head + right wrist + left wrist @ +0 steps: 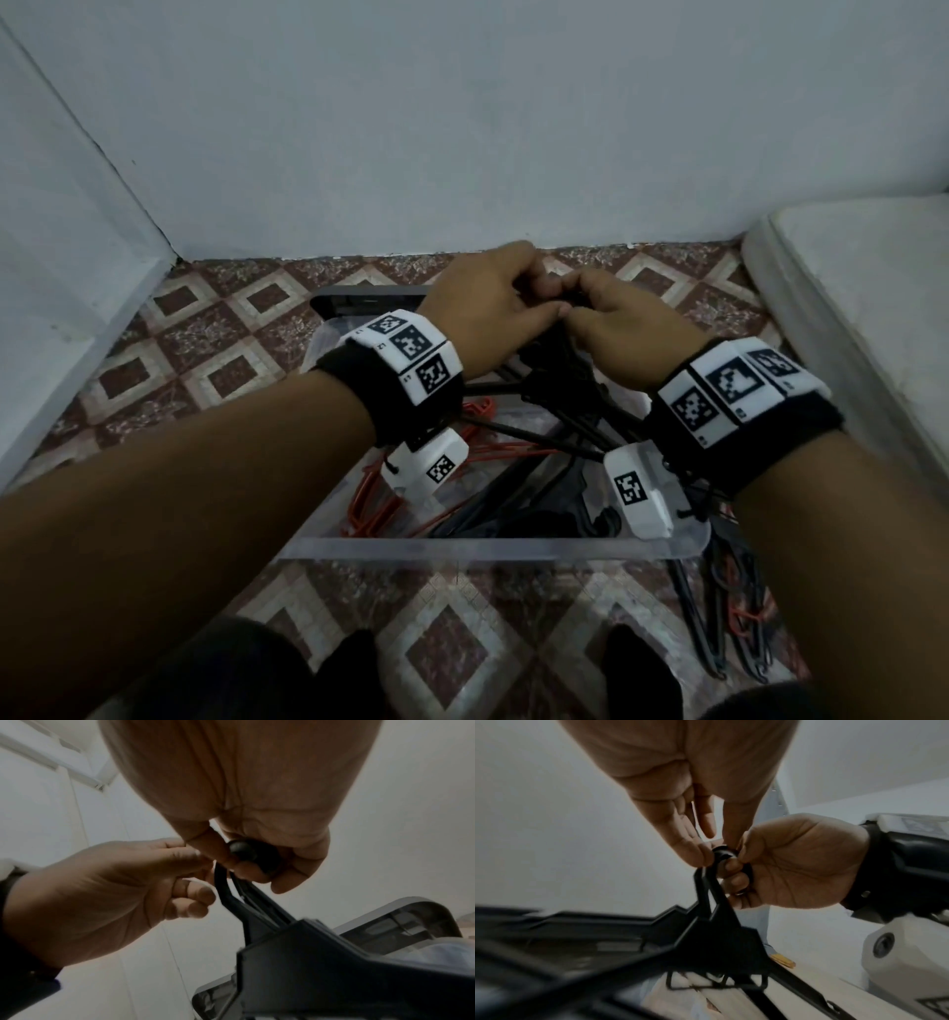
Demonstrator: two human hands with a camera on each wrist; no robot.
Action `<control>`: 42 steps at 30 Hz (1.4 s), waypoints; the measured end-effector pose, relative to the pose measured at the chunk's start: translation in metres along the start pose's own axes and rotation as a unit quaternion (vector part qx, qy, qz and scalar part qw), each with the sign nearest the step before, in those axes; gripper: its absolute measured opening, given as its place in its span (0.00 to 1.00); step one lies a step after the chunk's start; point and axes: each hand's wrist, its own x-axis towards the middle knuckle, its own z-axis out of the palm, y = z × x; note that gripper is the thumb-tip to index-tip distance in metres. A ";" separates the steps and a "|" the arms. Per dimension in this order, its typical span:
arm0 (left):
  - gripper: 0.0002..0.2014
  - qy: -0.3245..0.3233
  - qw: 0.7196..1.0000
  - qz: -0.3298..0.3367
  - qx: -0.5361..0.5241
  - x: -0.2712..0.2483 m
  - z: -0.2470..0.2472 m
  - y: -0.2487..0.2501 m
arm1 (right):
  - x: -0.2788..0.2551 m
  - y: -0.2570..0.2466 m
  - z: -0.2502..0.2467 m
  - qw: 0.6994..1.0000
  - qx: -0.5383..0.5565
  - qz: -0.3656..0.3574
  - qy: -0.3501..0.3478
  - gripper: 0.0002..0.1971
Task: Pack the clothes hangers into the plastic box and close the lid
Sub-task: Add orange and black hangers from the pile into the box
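Clear glossy plastic box (477, 549) — matt black plastic hangers (721, 941).

Tiled floor (215, 334) under plastic box (462, 549)

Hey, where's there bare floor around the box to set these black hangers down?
Bare tile lies left of the plastic box, up to the left wall, and in front of it, between its near rim and the feet. To the right it is crowded: loose hangers lie there beside the mattress. Both hands grip the black hangers over the box.

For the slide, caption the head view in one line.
Both hands, left hand and right hand, hold black hangers by their hooks over the clear plastic box.
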 end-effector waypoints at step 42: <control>0.11 -0.163 0.780 -0.419 -0.436 -0.030 -0.043 -0.042 | -0.039 -0.039 -0.015 0.871 -0.346 -0.347 0.026 0.19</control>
